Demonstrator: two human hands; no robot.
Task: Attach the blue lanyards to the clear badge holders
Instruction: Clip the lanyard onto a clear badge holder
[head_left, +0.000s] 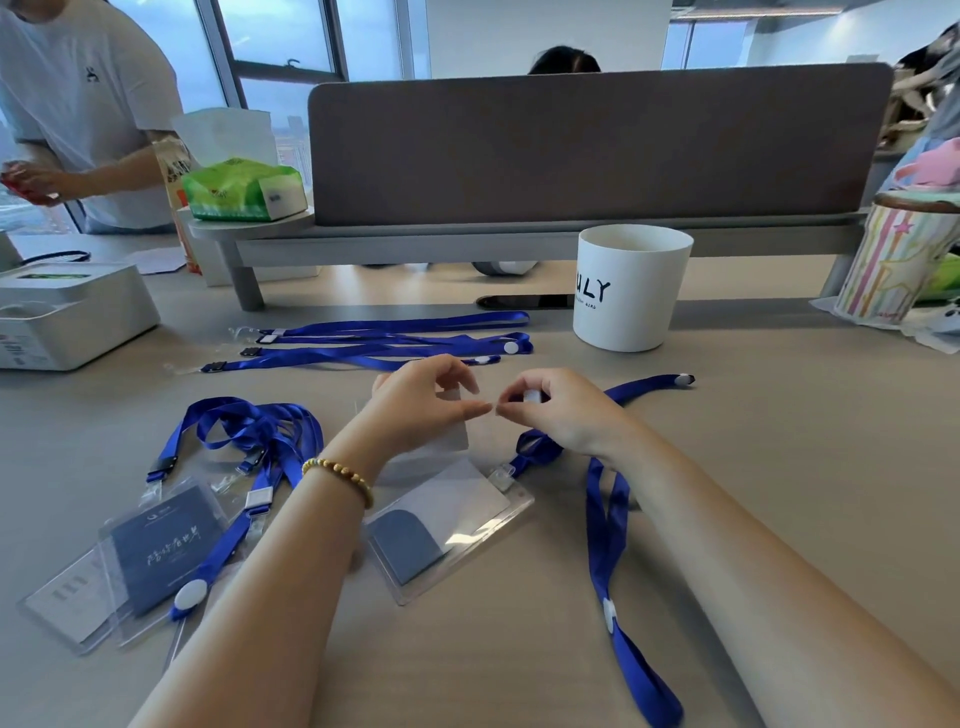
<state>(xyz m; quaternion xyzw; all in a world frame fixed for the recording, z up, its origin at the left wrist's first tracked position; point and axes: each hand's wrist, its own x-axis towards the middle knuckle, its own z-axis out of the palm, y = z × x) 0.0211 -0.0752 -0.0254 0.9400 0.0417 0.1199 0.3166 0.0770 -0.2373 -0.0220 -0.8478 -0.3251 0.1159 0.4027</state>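
Note:
My left hand (426, 400) holds a clear badge holder (441, 441) lifted just above the table, pinching its top edge. My right hand (556, 410) pinches the clip end of a blue lanyard (605, 525) right against that edge; fingertips of both hands almost touch. The lanyard trails down the table toward me. Below my hands lies another clear holder (452, 525) with a blue card inside and a lanyard clipped to its corner. At the left, several finished badges (156, 551) with lanyards lie in a pile. Loose blue lanyards (384, 343) lie straight beyond my hands.
A white cup (628, 291) stands at the back right, with a striped container (893, 265) further right. A white box (67, 312) sits at the left edge. A grey desk divider (597, 145) and shelf with a tissue pack (244, 189) close the back. A person stands at far left.

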